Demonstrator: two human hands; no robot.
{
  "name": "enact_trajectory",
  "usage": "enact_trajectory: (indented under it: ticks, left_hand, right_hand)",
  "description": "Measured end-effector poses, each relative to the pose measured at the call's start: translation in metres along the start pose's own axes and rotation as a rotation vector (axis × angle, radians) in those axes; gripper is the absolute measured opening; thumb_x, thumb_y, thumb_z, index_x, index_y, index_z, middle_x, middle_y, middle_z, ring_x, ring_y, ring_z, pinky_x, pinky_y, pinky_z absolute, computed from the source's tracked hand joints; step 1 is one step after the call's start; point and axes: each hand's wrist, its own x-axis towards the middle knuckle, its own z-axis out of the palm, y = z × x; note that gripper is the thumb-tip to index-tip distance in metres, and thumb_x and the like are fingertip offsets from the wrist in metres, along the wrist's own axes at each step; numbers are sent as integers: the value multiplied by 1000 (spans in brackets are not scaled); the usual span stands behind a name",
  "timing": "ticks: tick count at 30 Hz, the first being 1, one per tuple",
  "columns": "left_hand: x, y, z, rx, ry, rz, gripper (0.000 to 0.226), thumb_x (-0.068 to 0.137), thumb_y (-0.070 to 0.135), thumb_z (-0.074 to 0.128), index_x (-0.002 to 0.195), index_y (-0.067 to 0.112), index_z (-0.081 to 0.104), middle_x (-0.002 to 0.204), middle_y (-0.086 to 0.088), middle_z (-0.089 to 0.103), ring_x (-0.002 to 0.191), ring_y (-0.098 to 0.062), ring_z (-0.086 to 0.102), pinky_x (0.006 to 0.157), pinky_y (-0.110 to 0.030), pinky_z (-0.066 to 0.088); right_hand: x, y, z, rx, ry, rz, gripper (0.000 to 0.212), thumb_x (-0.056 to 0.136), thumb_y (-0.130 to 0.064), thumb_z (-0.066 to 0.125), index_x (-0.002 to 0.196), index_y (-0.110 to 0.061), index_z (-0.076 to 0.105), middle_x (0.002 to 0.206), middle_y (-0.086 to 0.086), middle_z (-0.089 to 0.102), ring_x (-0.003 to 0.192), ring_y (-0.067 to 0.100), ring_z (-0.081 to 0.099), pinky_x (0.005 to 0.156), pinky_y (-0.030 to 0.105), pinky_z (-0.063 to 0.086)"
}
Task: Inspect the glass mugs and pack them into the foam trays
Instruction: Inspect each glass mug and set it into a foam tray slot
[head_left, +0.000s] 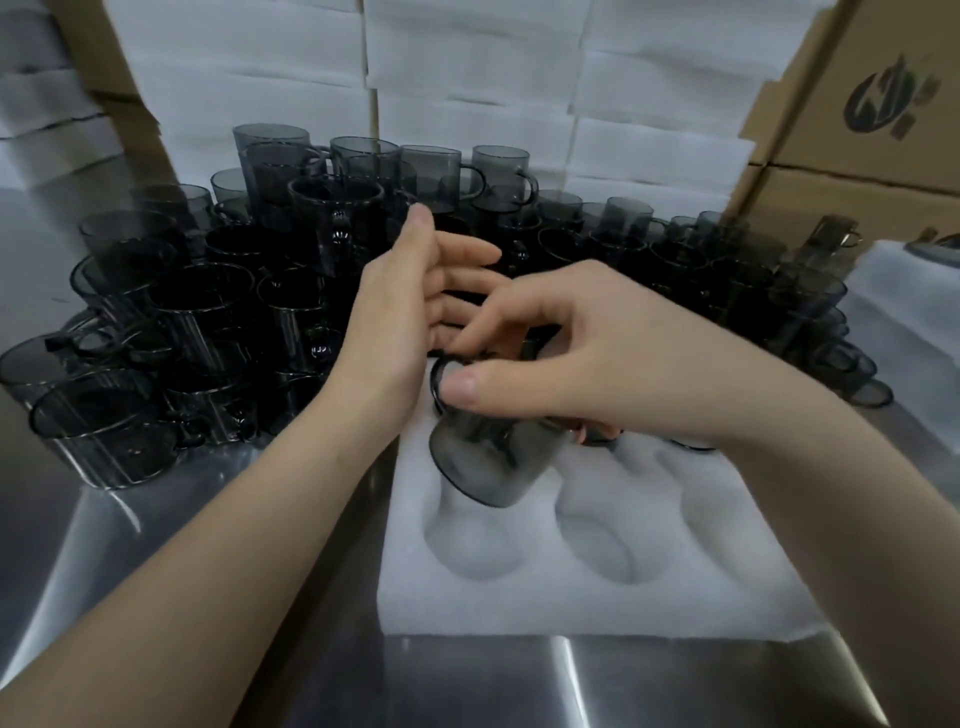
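item 1, glass mug (483, 457): smoky grey and see-through, tilted with its base toward me, low over the left side of the foam tray (571, 608). i cannot tell whether the base touches the foam.

item 2, right hand (587, 358): grips the mug at the rim, thumb on the near edge, the other fingers curled over the far edge.

item 3, left hand (415, 306): just beside the rim on its left, fingers straight and slightly spread, holding nothing. i cannot tell whether the fingertips touch the glass.

item 4, foam tray: white, with rounded pockets. the near ones that i can see hold nothing. it lies flat on the steel table (467, 686).

item 5, crowd of mugs (197, 322): the same dark glass, packed close and partly stacked, to the left of and behind the tray.

item 6, stacked foam sheets (467, 78): white, along the back.

item 7, cardboard boxes (872, 104): at the right, one with a dark printed logo.
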Motion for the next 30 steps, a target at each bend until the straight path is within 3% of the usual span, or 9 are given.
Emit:
enact_trajectory:
  ticks: [3, 6, 11, 16, 18, 20, 23, 27, 30]
  left_hand:
    - [1, 0, 1, 97, -18, -54, 62, 104, 47, 25, 81, 12, 69, 73, -15, 70, 73, -33, 62, 72, -46, 51]
    - [0, 0, 0, 154, -37, -59, 63, 104, 48, 24, 83, 11, 70, 63, -7, 68, 61, -23, 60, 58, -31, 49]
    - [-1, -4, -1, 215, -38, -24, 63, 104, 47, 25, 84, 10, 71, 61, -8, 68, 54, -17, 60, 51, -23, 49]
    - [1, -6, 0, 218, -41, -27, 64, 104, 47, 24, 79, 13, 71, 62, -14, 69, 47, -16, 59, 47, -20, 45]
    - [1, -7, -1, 214, -45, -17, 64, 104, 46, 24, 76, 14, 72, 60, -13, 68, 48, -16, 59, 50, -22, 47]
    - [1, -7, -1, 207, -48, -17, 63, 104, 46, 25, 77, 14, 72, 59, -12, 68, 50, -16, 59, 52, -23, 48]
    - [1, -6, -1, 205, -50, -32, 63, 104, 46, 24, 81, 11, 71, 59, -11, 67, 48, -16, 58, 50, -22, 47]
    - [1, -5, -1, 172, -48, -50, 63, 105, 44, 24, 82, 8, 70, 58, -13, 65, 46, -17, 55, 50, -25, 44]
    - [0, -5, -2, 194, -50, -51, 62, 105, 43, 24, 82, 10, 71, 59, -11, 65, 49, -16, 54, 52, -25, 44]
  right_hand:
    - [-4, -15, 7, -36, -8, 36, 31, 70, -49, 73, 82, -21, 75, 72, -5, 69, 41, 4, 55, 41, 22, 45]
    - [-7, -20, 19, -262, -2, 2, 43, 65, -63, 63, 78, -23, 74, 69, -10, 68, 55, 4, 61, 50, 24, 49]
    - [-6, -10, 37, -546, 57, -41, 72, 56, -79, 27, 78, -26, 71, 71, -8, 67, 66, 7, 58, 60, 23, 47]
    - [-6, 4, 62, -725, 101, -88, 65, 66, -74, 25, 77, -23, 63, 66, -12, 45, 54, 7, 33, 53, 16, 23]
    - [-12, 4, 68, -775, 185, -117, 61, 72, -68, 28, 76, -20, 64, 71, -6, 47, 60, 12, 33, 50, 23, 20]
    - [-19, 4, 71, -832, 213, -113, 60, 79, -66, 28, 80, -18, 63, 79, -2, 52, 70, 15, 41, 61, 28, 27]
    - [-25, 4, 74, -802, 120, -49, 62, 90, -63, 16, 98, -18, 58, 101, -2, 52, 93, 18, 46, 85, 34, 34]
    - [-25, 3, 73, -809, 24, 16, 71, 90, -60, 6, 133, -18, 43, 139, -3, 37, 131, 17, 29, 115, 43, 15]
    - [-20, 7, 72, -821, -32, 3, 75, 88, -60, 7, 147, -18, 27, 154, -2, 18, 144, 16, 8, 118, 48, 2]
